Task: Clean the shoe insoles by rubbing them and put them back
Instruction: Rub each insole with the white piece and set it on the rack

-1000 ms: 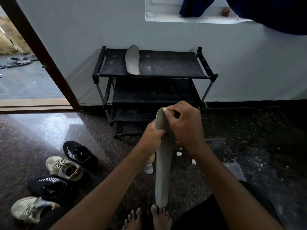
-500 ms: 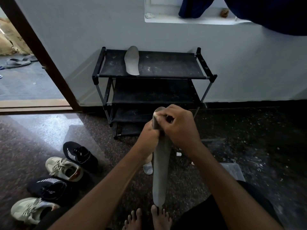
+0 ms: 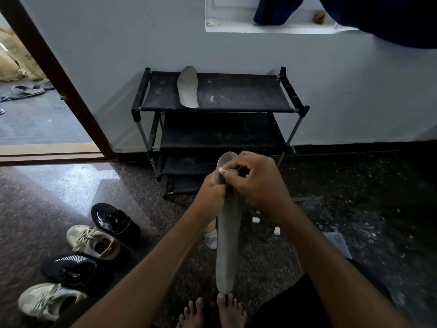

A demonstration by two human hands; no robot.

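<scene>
Because probably light and floppy, grip the grey insole (image 3: 228, 245) near its upper end, centre frame: clasped by left hand (image 3: 210, 189), pinched by right hand (image 3: 257, 183).

Right hand (image 3: 257, 185) on the held insole (image 3: 227, 245), compared with one second earlier: its fingertips, then at the insole's upper tip, have slid down and now pinch just below it, so more of the rounded tip shows above them. The insole has shifted slightly leftward.
</scene>
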